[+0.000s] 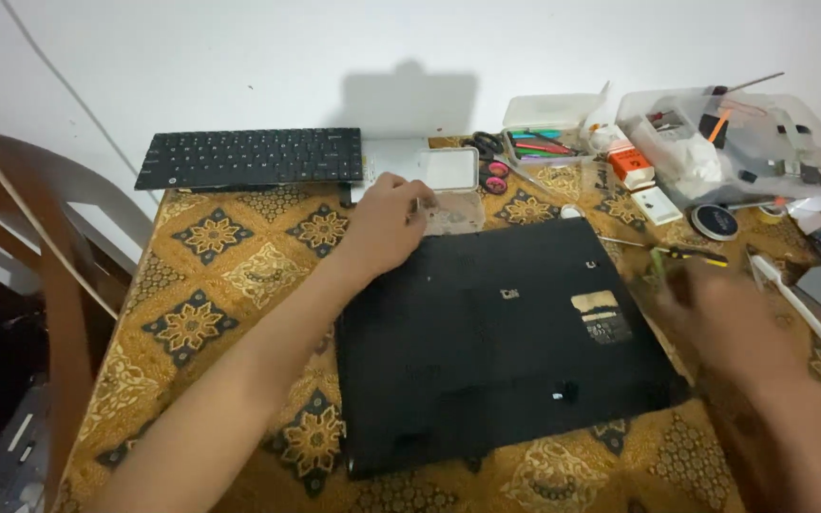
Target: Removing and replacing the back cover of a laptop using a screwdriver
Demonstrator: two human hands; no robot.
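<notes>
**Two bare arms reaching in from below**

The left hand (387,223) stretches up to mid-frame, palm down, fingers curled loosely together. The right hand (715,309) sits at the right of the frame, blurred, so its fingers cannot be made out.

Tan rect. label (601,304) on black laptop base (486,351); orange-white box (631,164) far right by clear bin (743,142).
</notes>
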